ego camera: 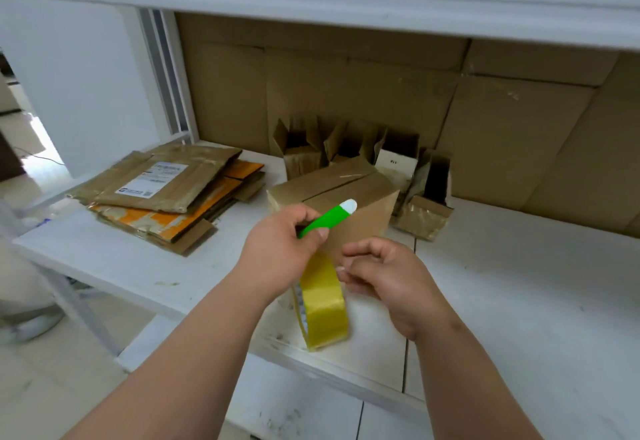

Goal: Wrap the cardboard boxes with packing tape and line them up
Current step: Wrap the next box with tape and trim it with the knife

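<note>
In my left hand [282, 242] the tool [327, 218] is bright green with a white tip. The tape roll [323, 304] at the bench's [519, 301] front edge is glossy yellow, its rim pale and speckled. The closed box [332, 197] is plain brown. The flattened cartons [166, 194] at the white bench's left edge are brown and orange, with a white printed label [152, 178]. The open boxes [363, 152] at the back are brown.

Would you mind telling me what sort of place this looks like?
Probably a small packing or shipping area: flattened cartons stacked on a white shelf, open small boxes at the back, and a roll of packing tape.
</note>
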`<state>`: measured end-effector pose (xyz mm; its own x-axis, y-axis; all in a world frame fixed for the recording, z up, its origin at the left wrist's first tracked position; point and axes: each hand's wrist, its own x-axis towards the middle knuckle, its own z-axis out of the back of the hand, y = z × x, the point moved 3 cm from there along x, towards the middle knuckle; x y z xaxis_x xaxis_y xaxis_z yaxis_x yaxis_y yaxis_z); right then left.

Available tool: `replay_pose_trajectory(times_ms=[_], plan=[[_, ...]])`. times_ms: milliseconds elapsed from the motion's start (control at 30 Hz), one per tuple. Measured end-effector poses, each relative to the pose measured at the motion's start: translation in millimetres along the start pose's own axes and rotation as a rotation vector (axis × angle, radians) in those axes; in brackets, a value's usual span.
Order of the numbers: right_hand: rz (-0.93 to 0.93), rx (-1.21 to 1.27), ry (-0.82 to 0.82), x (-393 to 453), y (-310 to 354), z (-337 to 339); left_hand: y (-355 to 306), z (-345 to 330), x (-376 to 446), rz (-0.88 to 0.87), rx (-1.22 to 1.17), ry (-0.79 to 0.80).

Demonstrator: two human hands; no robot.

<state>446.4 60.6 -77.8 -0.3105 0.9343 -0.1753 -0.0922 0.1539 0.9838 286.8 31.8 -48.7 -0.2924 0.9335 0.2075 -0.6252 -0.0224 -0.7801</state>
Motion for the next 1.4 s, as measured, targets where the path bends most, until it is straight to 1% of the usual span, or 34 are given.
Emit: replay_pose_trajectory(times_ms=[100,133,267,333,400,467,500,633,733,800,867,1000,1067,1133,1200,1233,1300,1333,1367,1400], plan=[[0.167,-0.150,-0.157,2,17,15,-1,-2,0,0.021,0.044,-0.030],[0.239,-0.210,-0.175,1,24,14,-2,-3,-1,0.016,0.057,-0.034],[0.496,-0.544,-0.123,0,36,3,-5,-12,-2,-0.094,0.138,-0.042],[0.578,-0.735,-0.093,2,39,0,-5,-14,-1,-0.144,0.147,-0.038],[0.580,-0.893,-0.053,7,37,0,-4,-15,-1,-0.176,0.157,-0.035],[0.547,-0.951,-0.019,12,33,4,0,-12,-3,-0.129,0.135,-0.055],[0.534,-0.918,-0.011,15,30,9,4,-9,-4,-0.095,0.096,-0.070],[0.404,-0.604,-0.060,23,27,35,23,-4,-2,-0.014,-0.012,-0.103],[0.386,-0.513,-0.106,32,29,34,29,-5,1,0.007,-0.051,-0.088],[0.403,-0.515,-0.100,35,33,23,28,-4,7,-0.005,-0.042,-0.055],[0.451,-0.639,-0.129,39,36,14,27,0,16,-0.016,-0.011,0.004],[0.560,-1.077,-0.184,57,46,-5,29,12,32,-0.034,0.010,0.096],[0.574,-1.191,-0.189,67,44,-14,31,14,35,-0.023,-0.034,0.086],[0.598,-1.178,-0.208,72,39,-21,34,12,32,-0.007,-0.123,0.015],[0.655,-1.106,-0.245,73,34,-25,41,7,23,0.055,-0.221,-0.108],[0.668,-1.083,-0.260,74,33,-27,47,3,19,0.127,-0.263,-0.172],[0.676,-1.079,-0.272,77,29,-28,62,-4,8,0.353,-0.410,-0.247],[0.679,-1.087,-0.273,79,27,-29,67,-8,4,0.468,-0.525,-0.242],[0.686,-1.088,-0.281,80,27,-30,71,-12,0,0.555,-0.633,-0.205],[0.692,-1.079,-0.299,80,27,-31,71,-16,-4,0.601,-0.714,-0.148]])
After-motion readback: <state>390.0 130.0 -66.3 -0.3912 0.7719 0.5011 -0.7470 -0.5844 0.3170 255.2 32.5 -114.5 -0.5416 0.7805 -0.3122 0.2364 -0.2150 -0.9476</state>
